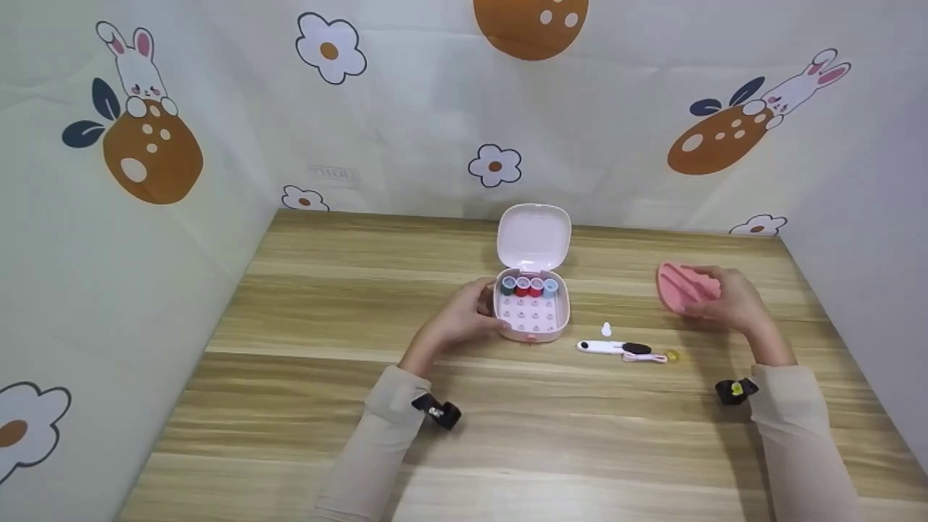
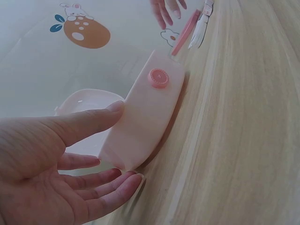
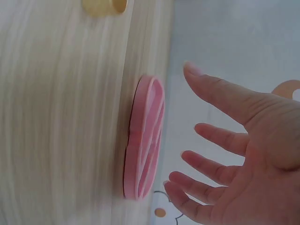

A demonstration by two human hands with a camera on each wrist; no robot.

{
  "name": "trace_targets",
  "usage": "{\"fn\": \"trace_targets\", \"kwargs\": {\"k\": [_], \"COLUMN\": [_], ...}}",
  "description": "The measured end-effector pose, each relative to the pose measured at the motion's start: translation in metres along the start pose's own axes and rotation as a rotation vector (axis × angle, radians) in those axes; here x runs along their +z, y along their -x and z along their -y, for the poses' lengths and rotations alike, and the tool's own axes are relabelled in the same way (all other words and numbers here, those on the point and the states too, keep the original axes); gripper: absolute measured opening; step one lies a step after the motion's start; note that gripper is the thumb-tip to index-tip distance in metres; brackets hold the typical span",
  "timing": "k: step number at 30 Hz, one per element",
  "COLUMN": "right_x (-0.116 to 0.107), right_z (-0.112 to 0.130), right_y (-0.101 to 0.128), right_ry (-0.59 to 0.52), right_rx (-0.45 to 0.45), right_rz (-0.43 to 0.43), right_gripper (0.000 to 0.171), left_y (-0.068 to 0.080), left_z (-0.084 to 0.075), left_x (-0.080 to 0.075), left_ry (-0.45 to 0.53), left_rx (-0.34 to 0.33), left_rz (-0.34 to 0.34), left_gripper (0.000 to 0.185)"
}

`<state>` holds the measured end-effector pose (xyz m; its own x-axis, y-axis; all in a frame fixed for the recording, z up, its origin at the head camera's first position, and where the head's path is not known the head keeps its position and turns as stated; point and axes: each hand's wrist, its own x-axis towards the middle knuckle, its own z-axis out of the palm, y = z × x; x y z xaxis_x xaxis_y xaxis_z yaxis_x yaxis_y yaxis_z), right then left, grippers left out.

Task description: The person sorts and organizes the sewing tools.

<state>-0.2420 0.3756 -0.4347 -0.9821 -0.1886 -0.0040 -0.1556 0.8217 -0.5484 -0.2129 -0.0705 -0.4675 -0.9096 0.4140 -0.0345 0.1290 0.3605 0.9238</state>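
Cream sleeves are framing the bottom of my view, each carrying a black wrist camera, and from them my two hands are reaching out over the pale striped wooden table (image 1: pixel 304 304). My left hand (image 1: pixel 464 312) is lying with relaxed, nearly straight fingers against the left side of the small pale pink plastic sewing box (image 1: pixel 531 313), thumb along its upper edge, so I am bracing it rather than gripping it, which I judge is keeping it from sliding. That box is sitting in the middle of the table with its hinged lid (image 1: pixel 533 237) standing open behind it, leaving the row of coloured thread spools (image 1: pixel 529 286) at the back exposed, while the pegs in front are standing bare. My right hand (image 1: pixel 728 299) is hovering wide and loose over the flat coral-pink ribbed plastic tray insert (image 1: pixel 681 286), which is lying on the table well apart to the right; the wrist view is showing spread fingers just beside its edge, not closed on it. Between the box and me, slightly right, the white-handled thread snips (image 1: pixel 605 347), a thin pink tool (image 1: pixel 645 357) and a small yellowish thimble (image 1: pixel 673 355) are lying near together, seemingly set aside within easy reach.
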Motion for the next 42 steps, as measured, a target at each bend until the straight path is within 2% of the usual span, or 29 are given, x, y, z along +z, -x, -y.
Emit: {"fn": "trace_targets", "kwargs": {"k": [6,10,22,36,42], "right_x": [-0.010,-0.014,-0.025,-0.033,-0.035], "right_z": [-0.014,-0.021,-0.030,-0.029,-0.030], "right_y": [-0.001,-0.001,-0.023,-0.041,-0.042], "right_ry": [0.099,0.115,0.114,0.083,0.097], "right_rx": [0.102,0.124,0.129,0.235,0.273], "right_rz": [0.143,0.193,0.331,0.491,0.505], "right_gripper": [0.104,0.114,0.119,0.131,0.127], "left_y": [0.000,0.001,0.001,0.000,0.000], "left_z": [-0.001,-0.001,0.000,0.002,0.001], "left_x": [0.000,0.000,-0.001,0.000,0.000], "left_ry": [-0.015,-0.019,0.011,0.030,0.012], "left_rx": [-0.002,0.002,-0.013,-0.019,-0.015], "left_rz": [-0.008,-0.010,-0.017,-0.005,-0.003], "left_gripper": [0.076,0.077,0.078,0.079,0.076]}}
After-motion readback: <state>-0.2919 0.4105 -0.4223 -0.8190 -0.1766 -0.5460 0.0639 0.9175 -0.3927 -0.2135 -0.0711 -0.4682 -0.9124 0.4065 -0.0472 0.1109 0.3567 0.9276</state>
